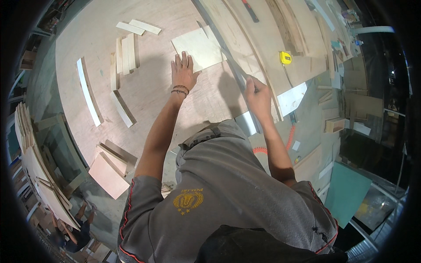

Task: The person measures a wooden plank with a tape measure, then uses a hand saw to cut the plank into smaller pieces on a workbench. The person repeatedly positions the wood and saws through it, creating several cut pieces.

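My left hand [184, 74] lies flat with fingers spread, its fingertips on the near left edge of a pale, squarish wood panel [199, 46]. The panel rests on a large plywood sheet [153, 94]. To the right, my right hand [258, 97] is closed beside the dark line along the sheet's right side. A thin greyish edge runs from its fingers toward the panel's right corner. What the fingers hold is hidden. A long wood strip [266, 74] lies just right of that hand.
Several short strips [126, 55] and a white-edged strip [89, 92] lie on the sheet's left part. Small boards [108, 175] sit at its near left. A yellow tape measure [285, 57] lies right, above a red coiled hose [290, 138]. Another person [76, 234] is at lower left.
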Demonstrator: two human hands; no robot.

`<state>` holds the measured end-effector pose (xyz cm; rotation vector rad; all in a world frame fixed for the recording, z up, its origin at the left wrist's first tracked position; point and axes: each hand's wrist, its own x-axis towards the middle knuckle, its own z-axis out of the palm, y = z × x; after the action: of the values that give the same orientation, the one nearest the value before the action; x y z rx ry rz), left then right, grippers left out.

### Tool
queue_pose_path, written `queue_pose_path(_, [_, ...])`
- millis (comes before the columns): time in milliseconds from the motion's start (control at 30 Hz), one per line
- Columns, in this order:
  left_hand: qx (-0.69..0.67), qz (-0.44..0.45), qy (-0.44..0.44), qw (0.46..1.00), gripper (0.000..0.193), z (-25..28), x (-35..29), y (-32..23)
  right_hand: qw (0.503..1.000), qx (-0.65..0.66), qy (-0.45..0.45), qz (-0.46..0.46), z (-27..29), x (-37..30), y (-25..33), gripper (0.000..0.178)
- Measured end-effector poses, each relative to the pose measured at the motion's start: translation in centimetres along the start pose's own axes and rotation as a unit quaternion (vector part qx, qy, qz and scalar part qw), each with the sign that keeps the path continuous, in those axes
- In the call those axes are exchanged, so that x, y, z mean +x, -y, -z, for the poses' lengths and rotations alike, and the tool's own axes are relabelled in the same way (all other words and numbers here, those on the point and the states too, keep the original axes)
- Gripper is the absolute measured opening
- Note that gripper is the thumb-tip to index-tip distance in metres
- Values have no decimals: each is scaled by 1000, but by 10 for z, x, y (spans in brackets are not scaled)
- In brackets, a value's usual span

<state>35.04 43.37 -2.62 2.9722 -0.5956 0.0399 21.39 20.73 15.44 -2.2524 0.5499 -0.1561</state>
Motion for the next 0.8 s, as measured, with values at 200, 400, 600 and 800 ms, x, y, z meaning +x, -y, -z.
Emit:
queue_pose_path(200, [33, -21, 12, 999, 85, -2, 28, 17, 999, -27, -13, 29, -15, 18, 11, 34])
queue_pose_path(400, [37, -19, 5, 999, 85, -3, 45, 32, 999, -24, -6, 22, -24, 34, 19, 35])
queue_pose_path(600, [47, -8, 62, 997, 85, 7, 66, 37, 999, -38, -16, 26, -35, 53, 18, 37])
queue_pose_path(800, [29, -8, 55, 998, 87, 0, 84, 52, 998, -29, -25, 41, -43, 67, 25, 36])
